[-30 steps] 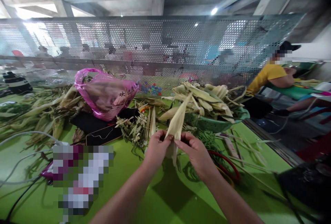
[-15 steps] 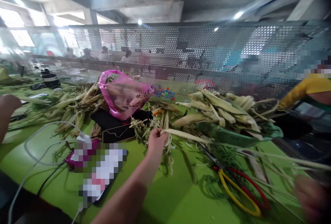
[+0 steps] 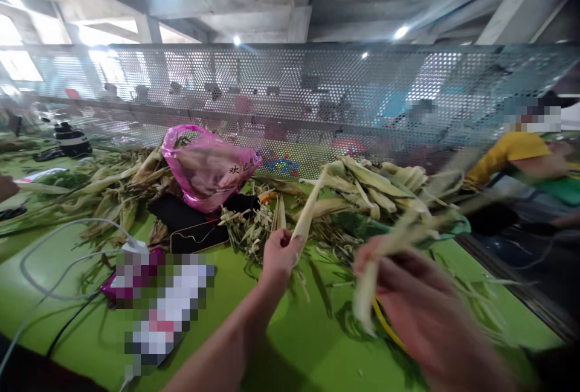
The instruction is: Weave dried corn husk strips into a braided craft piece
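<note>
My left hand point(image 3: 278, 254) is closed on a pale, narrow corn husk leaf point(image 3: 308, 211) that points up and to the right above the green table point(image 3: 217, 343). My right hand point(image 3: 408, 295), blurred by motion, is closed on another long husk strip point(image 3: 394, 247), which reaches toward the upper right. Just behind both hands a green basin point(image 3: 448, 229) stands heaped with husked corn leaves point(image 3: 380, 183).
A pink plastic bag point(image 3: 206, 165) lies on a black cloth with a phone point(image 3: 199, 238) in front. Corn stalks point(image 3: 104, 189) pile up at the left. White cables point(image 3: 58, 259) run at the left; a yellow loop point(image 3: 385, 325) lies under my right hand. A perforated metal screen point(image 3: 290, 96) backs the table. A person in yellow point(image 3: 512, 150) sits at the right.
My right hand, out at the far right half a second ago, has swung back in front with a husk strip. My left hand tilted its husk upward.
</note>
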Demonstrator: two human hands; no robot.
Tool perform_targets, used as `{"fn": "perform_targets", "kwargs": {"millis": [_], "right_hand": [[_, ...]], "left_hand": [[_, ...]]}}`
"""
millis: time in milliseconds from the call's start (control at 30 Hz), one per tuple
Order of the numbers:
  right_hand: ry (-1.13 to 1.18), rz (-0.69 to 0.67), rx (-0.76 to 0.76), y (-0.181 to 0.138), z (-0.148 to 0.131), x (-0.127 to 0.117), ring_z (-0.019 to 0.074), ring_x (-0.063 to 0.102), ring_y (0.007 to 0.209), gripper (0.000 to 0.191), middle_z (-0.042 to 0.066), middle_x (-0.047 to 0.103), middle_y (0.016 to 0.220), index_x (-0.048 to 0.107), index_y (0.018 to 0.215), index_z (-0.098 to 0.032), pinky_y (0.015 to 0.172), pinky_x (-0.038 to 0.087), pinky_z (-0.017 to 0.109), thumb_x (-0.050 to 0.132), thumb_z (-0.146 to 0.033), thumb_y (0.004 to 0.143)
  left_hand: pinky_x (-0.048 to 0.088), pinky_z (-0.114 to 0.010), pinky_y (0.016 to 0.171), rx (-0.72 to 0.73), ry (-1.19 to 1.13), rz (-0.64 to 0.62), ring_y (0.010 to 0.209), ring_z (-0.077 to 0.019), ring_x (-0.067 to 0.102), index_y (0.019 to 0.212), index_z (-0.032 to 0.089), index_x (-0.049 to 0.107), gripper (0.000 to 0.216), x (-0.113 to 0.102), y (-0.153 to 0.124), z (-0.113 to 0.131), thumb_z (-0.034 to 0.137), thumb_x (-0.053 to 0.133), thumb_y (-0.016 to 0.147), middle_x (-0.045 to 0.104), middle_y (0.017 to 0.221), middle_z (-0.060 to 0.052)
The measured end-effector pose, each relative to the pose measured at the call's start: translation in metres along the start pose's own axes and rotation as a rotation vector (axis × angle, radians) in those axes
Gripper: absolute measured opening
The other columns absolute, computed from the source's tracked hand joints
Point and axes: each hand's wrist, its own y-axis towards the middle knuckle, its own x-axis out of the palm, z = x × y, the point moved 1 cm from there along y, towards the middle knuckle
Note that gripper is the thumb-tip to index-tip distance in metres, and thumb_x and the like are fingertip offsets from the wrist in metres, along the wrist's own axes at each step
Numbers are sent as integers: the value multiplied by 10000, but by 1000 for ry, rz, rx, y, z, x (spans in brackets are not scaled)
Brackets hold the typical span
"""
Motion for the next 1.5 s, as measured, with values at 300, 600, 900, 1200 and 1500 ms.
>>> {"fn": "perform_targets", "kwargs": {"millis": [300,600,900,1200,1500], "right_hand": [[-137,-17,125,31,66,30,180,583,689,281,29,652,730,651,798,-177,666,475,304,742,-427,707],[-344,-9,46,36,63,20,185,583,669,309,25,650,720,624,755,-184,643,467,309,750,-449,658],[-363,-74,44,41,63,10,217,621,741,301,23,676,753,632,861,-209,720,496,347,755,-391,654],[-250,-156,157,39,65,5,230,633,785,316,42,711,799,704,840,-171,771,495,355,776,-424,663],[-230,-140,145,37,61,11,209,619,746,322,26,691,770,680,803,-171,749,485,333,769,-445,659]], "left_hand": [[310,-209,516,-38,-128,-196,517,-71,394,718,130,634,299,11,-22,11,415,712,678,516,587,22],[356,-223,566,11,-65,-240,575,-98,454,682,125,661,341,9,-17,11,461,722,671,566,616,-13],[414,-259,650,107,105,-340,662,-154,549,748,137,706,225,7,-15,14,359,686,719,663,705,-51],[417,-242,610,100,67,-316,623,-131,534,725,142,617,230,8,-16,17,329,738,664,617,666,-24],[404,-250,654,125,73,-353,670,-129,523,769,157,611,164,6,-13,10,313,658,748,606,731,-23]]}}
